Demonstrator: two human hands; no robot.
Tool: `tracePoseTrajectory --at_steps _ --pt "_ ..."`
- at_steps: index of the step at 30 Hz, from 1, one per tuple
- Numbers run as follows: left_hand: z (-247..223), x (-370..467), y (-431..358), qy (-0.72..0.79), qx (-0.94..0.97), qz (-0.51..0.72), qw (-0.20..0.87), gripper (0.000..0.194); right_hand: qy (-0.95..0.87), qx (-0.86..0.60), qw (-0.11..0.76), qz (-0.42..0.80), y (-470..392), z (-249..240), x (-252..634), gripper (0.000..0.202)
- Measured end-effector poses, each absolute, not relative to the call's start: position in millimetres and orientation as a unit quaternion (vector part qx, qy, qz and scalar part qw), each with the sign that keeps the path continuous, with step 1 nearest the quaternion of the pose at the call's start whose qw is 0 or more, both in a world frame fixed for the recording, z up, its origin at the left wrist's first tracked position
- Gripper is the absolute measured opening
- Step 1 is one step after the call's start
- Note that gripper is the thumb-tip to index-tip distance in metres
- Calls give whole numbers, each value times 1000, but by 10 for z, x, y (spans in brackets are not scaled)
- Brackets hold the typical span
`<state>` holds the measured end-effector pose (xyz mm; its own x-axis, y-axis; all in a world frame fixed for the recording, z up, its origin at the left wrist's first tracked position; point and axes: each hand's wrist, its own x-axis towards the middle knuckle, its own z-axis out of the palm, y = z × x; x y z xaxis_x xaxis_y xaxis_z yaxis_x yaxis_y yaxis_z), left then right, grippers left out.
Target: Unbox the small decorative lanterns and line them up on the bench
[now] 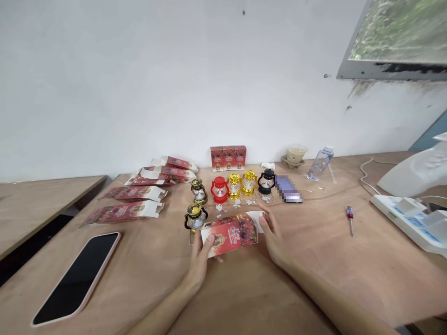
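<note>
Lying clamped in left fingers [208, 242], red box [232, 236], flap [255, 220] at right fingers [268, 228], grip unclear.

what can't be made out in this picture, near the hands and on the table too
- Held box, head view: its inside, hidden by its own printed walls.
- Left hand, head view: most of its fingers, hidden by that box.
- Small white pieces, head view: exact shapes, too small.
- Far phone, head view: screen details, lost under pixel blocks.
- Window, head view: its full extent, cut off by the picture's edge.
</note>
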<state>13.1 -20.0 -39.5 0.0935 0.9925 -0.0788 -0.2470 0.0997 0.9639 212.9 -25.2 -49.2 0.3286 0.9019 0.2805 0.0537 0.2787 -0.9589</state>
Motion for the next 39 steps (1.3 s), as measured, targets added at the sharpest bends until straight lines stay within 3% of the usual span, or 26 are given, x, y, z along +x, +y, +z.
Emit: tracePoseTrajectory --at_steps 6,11,16,20,26,31,36,39 --pt "-420 123 -186 420 408 531 612 56 -560 -509 633 163 -273 -396 2235 30" --pt "-335 148 -195 424 374 525 636 63 -614 -482 592 198 -316 -356 2250 32" --pt "-417 131 -198 425 389 538 615 64 -580 -496 605 228 -332 -337 2250 37" --pt "-516 82 -235 445 407 577 551 58 -554 -513 578 309 -315 -276 2233 40" --pt "-471 39 -329 404 533 596 444 55 -490 -405 544 547 -262 -405 2195 32" --pt "-472 34 -353 324 666 590 322 57 -447 -403 561 568 -241 -517 2186 28" --pt "-469 63 -347 212 740 610 188 70 -452 -404 517 605 -267 -485 2143 26" --pt "-486 77 -338 176 753 616 153 74 -434 -390 520 624 -289 -473 2103 26"
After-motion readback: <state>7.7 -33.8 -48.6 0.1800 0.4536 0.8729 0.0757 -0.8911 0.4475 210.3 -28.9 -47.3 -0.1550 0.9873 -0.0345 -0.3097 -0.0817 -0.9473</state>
